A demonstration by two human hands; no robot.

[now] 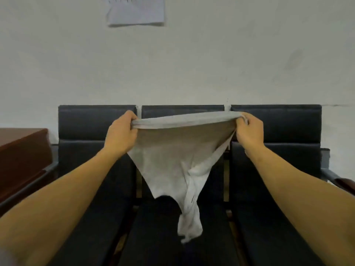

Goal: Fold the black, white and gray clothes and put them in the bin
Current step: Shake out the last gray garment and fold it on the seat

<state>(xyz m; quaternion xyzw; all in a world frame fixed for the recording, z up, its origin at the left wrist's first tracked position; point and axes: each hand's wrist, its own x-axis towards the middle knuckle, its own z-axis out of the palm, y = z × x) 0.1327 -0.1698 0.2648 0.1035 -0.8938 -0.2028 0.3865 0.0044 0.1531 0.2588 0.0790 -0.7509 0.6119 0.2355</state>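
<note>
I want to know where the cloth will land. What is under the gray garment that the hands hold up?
Under the gray garment, held by the left hand and right hand, is the middle dark chair seat. The cloth covers part of that chair.

Gray garment held up over the chairs

The left hand point(122, 130) and right hand point(249, 129) each grip an end of the gray garment's point(172, 150) stretched top edge. The cloth hangs in a tapering shape above the middle of three dark chairs point(96, 131). A paper sheet point(136, 10) is on the wall; a brown desk point(21, 150) sits left
</note>
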